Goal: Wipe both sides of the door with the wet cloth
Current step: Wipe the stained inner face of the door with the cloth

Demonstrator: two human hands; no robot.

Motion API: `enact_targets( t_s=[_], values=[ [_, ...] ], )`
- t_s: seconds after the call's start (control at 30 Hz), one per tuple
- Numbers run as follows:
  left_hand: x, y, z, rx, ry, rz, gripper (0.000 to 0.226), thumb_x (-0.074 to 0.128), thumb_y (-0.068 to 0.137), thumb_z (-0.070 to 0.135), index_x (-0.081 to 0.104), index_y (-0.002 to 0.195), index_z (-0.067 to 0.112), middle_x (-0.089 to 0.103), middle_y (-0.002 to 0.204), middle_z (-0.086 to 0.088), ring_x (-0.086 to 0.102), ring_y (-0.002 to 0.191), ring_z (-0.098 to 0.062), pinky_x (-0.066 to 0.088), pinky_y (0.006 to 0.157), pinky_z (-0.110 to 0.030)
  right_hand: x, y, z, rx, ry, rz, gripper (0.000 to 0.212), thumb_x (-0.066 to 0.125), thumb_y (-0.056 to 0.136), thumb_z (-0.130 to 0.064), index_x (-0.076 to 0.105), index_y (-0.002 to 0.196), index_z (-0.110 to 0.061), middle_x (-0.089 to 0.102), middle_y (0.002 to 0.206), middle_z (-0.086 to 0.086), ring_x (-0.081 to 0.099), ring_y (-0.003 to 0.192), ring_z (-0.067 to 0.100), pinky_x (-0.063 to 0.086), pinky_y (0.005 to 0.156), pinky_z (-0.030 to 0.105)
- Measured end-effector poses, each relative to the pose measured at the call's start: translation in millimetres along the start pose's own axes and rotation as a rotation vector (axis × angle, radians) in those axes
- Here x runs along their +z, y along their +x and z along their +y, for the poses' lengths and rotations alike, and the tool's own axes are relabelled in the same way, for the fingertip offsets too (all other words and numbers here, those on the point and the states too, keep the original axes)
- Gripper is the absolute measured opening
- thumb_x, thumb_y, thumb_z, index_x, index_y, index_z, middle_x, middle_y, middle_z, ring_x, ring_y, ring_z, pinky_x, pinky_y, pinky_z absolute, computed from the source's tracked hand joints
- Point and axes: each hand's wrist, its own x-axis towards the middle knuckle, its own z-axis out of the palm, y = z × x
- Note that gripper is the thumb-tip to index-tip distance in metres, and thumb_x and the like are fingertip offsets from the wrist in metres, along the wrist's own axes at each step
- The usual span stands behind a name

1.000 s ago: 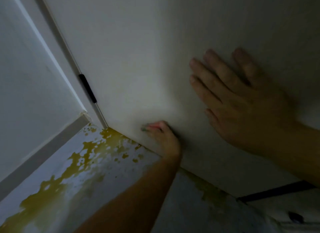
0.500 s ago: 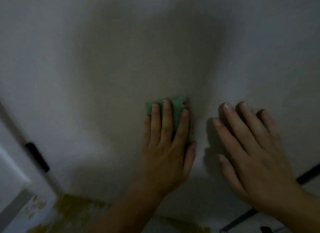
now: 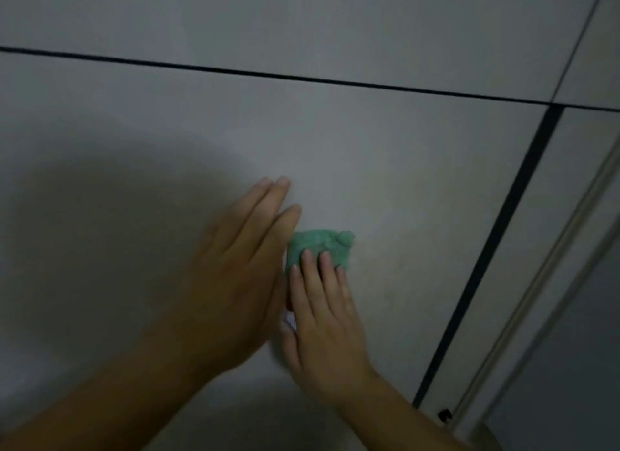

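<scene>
The pale grey door fills the view. A small green cloth lies flat against it near the middle. My right hand presses the cloth to the door with straight fingers, its arm reaching in from the lower right. Just left of it and closer to me, my left hand is held flat with the fingers together and pointing up and right, and holds nothing. Whether the left hand touches the door cannot be told.
A thin dark horizontal line crosses the door above the hands. A dark vertical strip runs down on the right, with a pale moulded frame edge beyond it. A small black fitting sits at the strip's lower end.
The view swung up from the door's bottom edge and floor to a higher part. The cloth was under my left hand; now my right hand presses it, with the left hand beside it.
</scene>
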Motion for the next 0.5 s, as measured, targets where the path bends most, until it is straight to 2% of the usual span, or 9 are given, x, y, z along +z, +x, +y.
enact_targets(
  t_s=[0.13, 0.23, 0.3, 0.37, 0.43, 0.5],
  values=[
    [-2, -2, -9, 0.089, 0.165, -0.076, 0.055, 0.036, 0.099, 0.019, 0.044, 0.148, -0.004, 0.029, 0.162, -0.025, 0.026, 0.152, -0.038, 0.025, 0.123, -0.049, 14, 24, 11, 0.182, -0.09, 0.114, 0.083, 0.04, 0.1, -0.04, -0.006, 0.162, -0.01, -0.014, 0.17, 0.008, -0.006, 0.158, 0.029, -0.003, 0.128, 0.043],
    [-1, 1, -10, 0.07, 0.201, -0.12, 0.067, 0.048, 0.089, 0.019, 0.039, 0.153, 0.001, 0.024, 0.165, -0.021, 0.024, 0.153, -0.036, 0.018, 0.125, -0.046, 7, 21, 38, 0.278, -0.079, 0.127, 0.079, 0.028, 0.104, -0.05, -0.009, 0.162, -0.01, -0.006, 0.168, 0.012, -0.012, 0.157, 0.028, -0.003, 0.128, 0.045],
    [-1, -1, -8, 0.044, 0.161, -0.111, 0.068, 0.046, 0.088, 0.018, 0.038, 0.154, 0.001, 0.023, 0.166, -0.019, 0.022, 0.154, -0.035, 0.018, 0.126, -0.046, -3, 3, 53, 0.428, 0.007, 0.118, 0.081, 0.027, 0.104, -0.052, -0.006, 0.159, -0.002, -0.005, 0.165, 0.021, -0.009, 0.156, 0.032, 0.003, 0.127, 0.055],
    [0, -4, -6, 0.026, 0.145, -0.114, 0.069, 0.041, 0.09, 0.02, 0.034, 0.156, 0.002, 0.018, 0.167, -0.019, 0.016, 0.156, -0.034, 0.016, 0.127, -0.047, -15, -2, 61, 0.611, 0.11, 0.113, 0.083, 0.029, 0.102, -0.049, -0.004, 0.159, 0.002, -0.012, 0.166, 0.018, -0.014, 0.156, 0.034, 0.004, 0.125, 0.06],
    [5, -7, -4, 0.021, 0.152, -0.127, 0.072, 0.039, 0.09, 0.022, 0.027, 0.158, 0.002, 0.012, 0.169, -0.02, 0.009, 0.157, -0.034, 0.012, 0.128, -0.049, -23, 14, 63, 0.592, 0.133, 0.142, 0.084, 0.024, 0.104, -0.053, -0.008, 0.159, 0.001, -0.019, 0.167, 0.014, -0.017, 0.156, 0.032, -0.002, 0.126, 0.058],
    [12, -7, -1, 0.005, 0.155, -0.116, 0.074, 0.042, 0.089, 0.023, 0.027, 0.158, 0.001, 0.01, 0.169, -0.021, 0.008, 0.157, -0.036, 0.009, 0.127, -0.051, -21, 38, 65, 0.424, 0.09, 0.201, 0.08, 0.02, 0.106, -0.054, -0.006, 0.16, -0.001, -0.017, 0.168, 0.013, -0.013, 0.156, 0.036, -0.005, 0.127, 0.052]
  ],
)
